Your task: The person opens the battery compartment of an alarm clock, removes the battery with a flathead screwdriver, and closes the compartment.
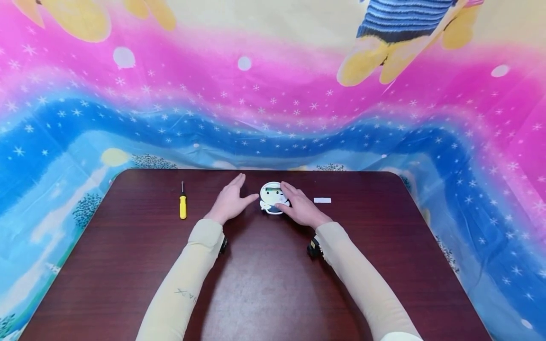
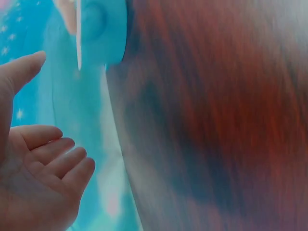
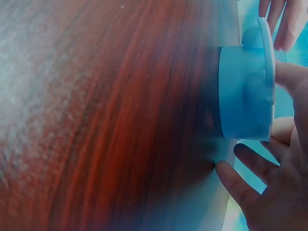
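A round white device (image 1: 271, 197) with a cartoon face and a dark slit-like strip across its upper part lies face up on the table. Its thick, smooth side wall (image 3: 244, 91) shows in the right wrist view, blue-tinted there. My right hand (image 1: 302, 208) is at its right side, thumb over the lower part of the face and fingers along the upper right edge. In the right wrist view, these fingers are spread and only lightly bent. My left hand (image 1: 232, 201) is left of the device, palm turned toward it, fingers extended, thumb tip close by the rim, holding nothing.
A screwdriver (image 1: 183, 207) with a yellow handle lies left of my left hand, its tip toward the back. A small white rectangular piece (image 1: 322, 200) lies right of my right hand. The brown table (image 1: 264, 284) ends just behind the device, at a patterned cloth (image 1: 273, 137).
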Motion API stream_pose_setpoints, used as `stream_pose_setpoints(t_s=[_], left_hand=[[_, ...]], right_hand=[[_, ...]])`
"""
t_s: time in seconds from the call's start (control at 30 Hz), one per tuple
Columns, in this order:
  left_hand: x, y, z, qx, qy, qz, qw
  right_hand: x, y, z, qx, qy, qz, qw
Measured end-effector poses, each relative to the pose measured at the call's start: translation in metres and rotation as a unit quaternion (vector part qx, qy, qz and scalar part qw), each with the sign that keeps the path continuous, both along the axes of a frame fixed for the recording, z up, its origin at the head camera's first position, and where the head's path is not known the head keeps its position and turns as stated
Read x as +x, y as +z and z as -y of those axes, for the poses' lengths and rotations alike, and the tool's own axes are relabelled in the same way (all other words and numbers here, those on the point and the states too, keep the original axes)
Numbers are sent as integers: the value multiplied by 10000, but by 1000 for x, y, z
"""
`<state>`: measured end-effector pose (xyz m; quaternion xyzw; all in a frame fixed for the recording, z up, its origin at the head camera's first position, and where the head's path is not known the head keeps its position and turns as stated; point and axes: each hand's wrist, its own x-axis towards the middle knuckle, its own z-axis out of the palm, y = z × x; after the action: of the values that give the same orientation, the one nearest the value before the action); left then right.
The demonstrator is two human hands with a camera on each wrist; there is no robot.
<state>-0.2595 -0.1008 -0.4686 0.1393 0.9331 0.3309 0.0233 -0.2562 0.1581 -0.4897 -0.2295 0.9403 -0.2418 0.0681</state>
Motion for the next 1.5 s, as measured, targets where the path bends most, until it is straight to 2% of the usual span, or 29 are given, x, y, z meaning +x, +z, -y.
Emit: stream_pose_setpoints(t_s=[0.17, 0.4, 0.57, 0.77, 1.1, 1.33, 1.5], left_hand=[[-3, 4, 24, 40, 372, -29, 9993], [-2, 11, 53, 105, 719, 55, 9973], [-1, 13, 69, 175, 1061, 78, 9942], [2, 12, 81, 86, 1622, -6, 9867], [10, 4, 108, -291, 2387, 724, 9680], [14, -2, 118, -475, 2574, 1019, 9597], [17, -5, 120, -503, 2637, 1060, 9575]], right_hand=[[1, 1, 1, 29, 7, 80, 10000], [2, 4, 1, 35, -14, 54, 10000], [2, 4, 1, 44, 11, 35, 10000], [1, 3, 1, 40, -5, 12, 10000], [2, 2, 2, 22, -29, -6, 10000], [2, 1, 2, 16, -68, 6, 10000], [1, 1, 1, -10, -92, 46, 9999]])
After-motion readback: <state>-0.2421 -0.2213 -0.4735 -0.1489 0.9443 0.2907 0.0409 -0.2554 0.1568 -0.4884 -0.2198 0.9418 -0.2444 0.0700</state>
